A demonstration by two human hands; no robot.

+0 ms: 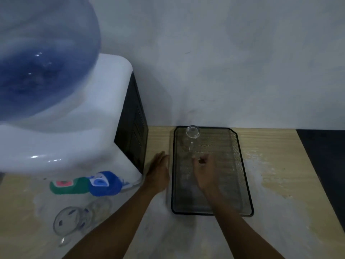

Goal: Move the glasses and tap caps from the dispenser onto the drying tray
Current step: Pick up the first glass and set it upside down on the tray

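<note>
Wooden counter [270,146] bears mesh tray [242,165] holding one glass [192,135]; left hand [158,171] flat, right hand [205,169] loosely curled, both empty

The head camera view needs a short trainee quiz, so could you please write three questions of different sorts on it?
1. True or false: the clear drinking glass stands at the far end of the black mesh drying tray.
2. Which hand is over the tray? A) left hand B) right hand
3. Fill in: the clear patterned glass mug stands below the blue tap ____ of the white water dispenser.

Key
1. True.
2. B: the right hand hovers over the mesh, fingers holding nothing; the left hand lies flat beside the tray.
3. Cap.
</note>
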